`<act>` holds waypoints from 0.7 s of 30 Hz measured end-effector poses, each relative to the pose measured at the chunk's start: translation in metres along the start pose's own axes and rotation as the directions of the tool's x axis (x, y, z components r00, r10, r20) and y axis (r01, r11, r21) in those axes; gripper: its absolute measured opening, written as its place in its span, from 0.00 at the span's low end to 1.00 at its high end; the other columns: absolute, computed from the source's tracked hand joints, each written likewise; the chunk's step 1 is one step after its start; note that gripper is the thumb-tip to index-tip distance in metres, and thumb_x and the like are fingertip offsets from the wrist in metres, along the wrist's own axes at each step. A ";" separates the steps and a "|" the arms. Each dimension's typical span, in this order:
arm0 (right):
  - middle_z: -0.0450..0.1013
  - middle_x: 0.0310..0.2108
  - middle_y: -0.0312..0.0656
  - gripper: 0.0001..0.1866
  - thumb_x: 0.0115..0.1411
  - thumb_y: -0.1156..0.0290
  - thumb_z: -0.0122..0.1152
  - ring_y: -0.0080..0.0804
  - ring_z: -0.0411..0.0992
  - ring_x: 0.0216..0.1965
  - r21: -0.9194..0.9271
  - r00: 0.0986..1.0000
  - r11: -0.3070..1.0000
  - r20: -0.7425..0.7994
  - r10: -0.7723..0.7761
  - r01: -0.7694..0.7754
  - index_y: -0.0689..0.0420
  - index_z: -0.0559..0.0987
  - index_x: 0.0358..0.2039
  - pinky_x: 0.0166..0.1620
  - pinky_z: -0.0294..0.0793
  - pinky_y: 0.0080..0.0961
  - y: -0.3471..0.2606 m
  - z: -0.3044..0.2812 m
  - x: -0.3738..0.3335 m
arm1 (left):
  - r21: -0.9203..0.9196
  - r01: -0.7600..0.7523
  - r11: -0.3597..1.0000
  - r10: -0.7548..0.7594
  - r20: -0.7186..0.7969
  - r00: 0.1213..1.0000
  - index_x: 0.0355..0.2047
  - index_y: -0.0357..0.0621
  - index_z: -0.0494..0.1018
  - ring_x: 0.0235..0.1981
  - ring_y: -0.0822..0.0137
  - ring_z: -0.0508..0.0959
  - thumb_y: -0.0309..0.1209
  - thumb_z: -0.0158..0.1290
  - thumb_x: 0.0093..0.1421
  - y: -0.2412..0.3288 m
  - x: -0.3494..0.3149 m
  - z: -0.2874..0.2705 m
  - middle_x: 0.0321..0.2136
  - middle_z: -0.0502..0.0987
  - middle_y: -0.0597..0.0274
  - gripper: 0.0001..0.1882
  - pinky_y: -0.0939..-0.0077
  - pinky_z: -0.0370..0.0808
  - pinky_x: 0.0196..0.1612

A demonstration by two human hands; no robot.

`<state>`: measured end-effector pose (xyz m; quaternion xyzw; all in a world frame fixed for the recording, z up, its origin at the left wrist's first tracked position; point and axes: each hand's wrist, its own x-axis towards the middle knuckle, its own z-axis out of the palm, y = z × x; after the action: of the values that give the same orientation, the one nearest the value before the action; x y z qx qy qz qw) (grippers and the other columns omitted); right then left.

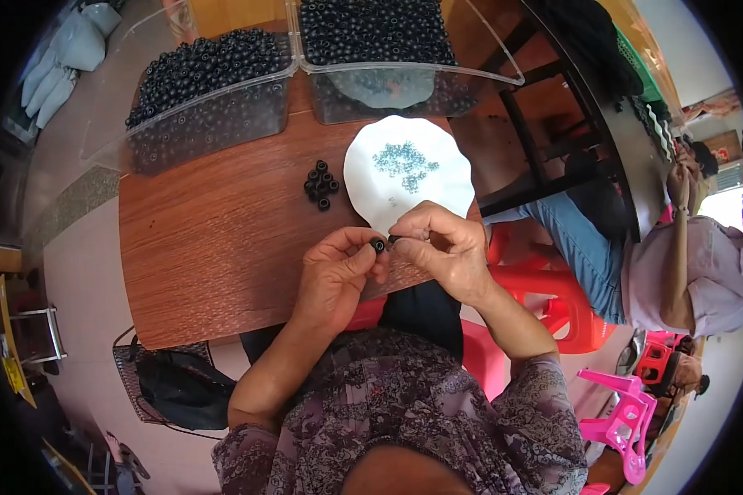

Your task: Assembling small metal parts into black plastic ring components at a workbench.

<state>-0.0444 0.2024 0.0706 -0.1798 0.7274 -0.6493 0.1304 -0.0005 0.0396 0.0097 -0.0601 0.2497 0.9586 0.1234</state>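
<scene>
Table (pixel 206 256): plate (pixel 363 169) faintly marked; left hand (pixel 336 268) holds bead (pixel 378 245).

At the far side of the bench (pixel 198 256), across the top of the frame, a left tub (pixel 215 97) and a right tub (pixel 404 69) stand side by side, beads in both; before the right one lies a plate (pixel 363 169) with scattered beads (pixel 404 161) on it and a heap of beads (pixel 322 183) just left of it. Mid-frame, below the plate, the left hand's grip (pixel 338 268) has one bead (pixel 378 245), the right hand's grip (pixel 446 252) perhaps another, partly hidden. A stool (pixel 545 285) stands right of the bench, a bag (pixel 182 388) lower left.
</scene>
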 end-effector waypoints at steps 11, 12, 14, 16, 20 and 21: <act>0.71 0.32 0.39 0.09 0.50 0.84 0.61 0.20 0.67 0.31 0.024 0.993 0.993 -0.021 -0.114 0.115 0.65 0.78 0.33 0.36 0.66 0.15 -0.005 0.011 -0.004 | -0.025 -0.003 1.000 0.003 0.005 1.000 0.39 0.33 0.71 0.27 0.70 0.75 0.22 0.51 0.58 -0.002 -0.004 0.000 0.29 0.76 0.58 0.09 0.79 0.73 0.32; 0.71 0.32 0.39 0.09 0.49 0.85 0.62 0.20 0.67 0.32 -0.027 0.993 0.993 -0.018 -0.117 0.117 0.65 0.78 0.33 0.36 0.66 0.15 -0.005 0.010 -0.004 | -0.037 0.000 0.999 0.000 0.008 1.000 0.38 0.32 0.71 0.27 0.70 0.75 0.22 0.51 0.57 -0.002 -0.004 0.001 0.28 0.76 0.57 0.09 0.79 0.73 0.32; 0.71 0.31 0.39 0.09 0.48 0.85 0.62 0.21 0.68 0.32 -0.081 0.993 0.990 -0.012 -0.118 0.116 0.65 0.78 0.32 0.36 0.66 0.15 -0.006 0.010 -0.005 | -0.045 0.008 0.999 -0.008 -0.002 1.000 0.38 0.32 0.71 0.26 0.70 0.75 0.22 0.51 0.57 -0.003 -0.004 0.001 0.28 0.76 0.57 0.09 0.79 0.73 0.31; 0.72 0.31 0.39 0.08 0.48 0.85 0.62 0.21 0.68 0.31 -0.105 0.993 0.987 0.006 -0.120 0.120 0.66 0.78 0.32 0.35 0.66 0.15 -0.009 0.013 -0.005 | -0.051 0.016 0.999 -0.016 -0.011 1.000 0.38 0.32 0.71 0.26 0.70 0.75 0.22 0.51 0.57 -0.004 -0.005 0.001 0.28 0.76 0.57 0.09 0.79 0.73 0.31; 0.72 0.30 0.39 0.08 0.48 0.85 0.62 0.21 0.69 0.30 -0.115 0.993 0.987 -0.015 -0.113 0.111 0.65 0.78 0.31 0.34 0.67 0.15 -0.011 0.016 -0.007 | -0.059 -0.006 0.998 0.007 0.011 1.000 0.38 0.32 0.71 0.25 0.71 0.75 0.22 0.52 0.57 -0.006 -0.006 0.000 0.27 0.76 0.57 0.09 0.80 0.73 0.30; 0.72 0.29 0.39 0.08 0.48 0.85 0.62 0.21 0.69 0.30 -0.144 0.994 0.984 -0.020 -0.112 0.108 0.65 0.78 0.30 0.33 0.67 0.15 -0.011 0.016 -0.007 | -0.054 -0.019 0.998 0.020 0.013 1.000 0.38 0.31 0.72 0.25 0.71 0.75 0.22 0.52 0.57 -0.007 -0.006 0.000 0.28 0.76 0.57 0.09 0.80 0.73 0.30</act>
<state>-0.0306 0.1900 0.0793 -0.2196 0.7626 -0.6043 0.0710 0.0068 0.0443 0.0076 -0.0548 0.2234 0.9665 0.1141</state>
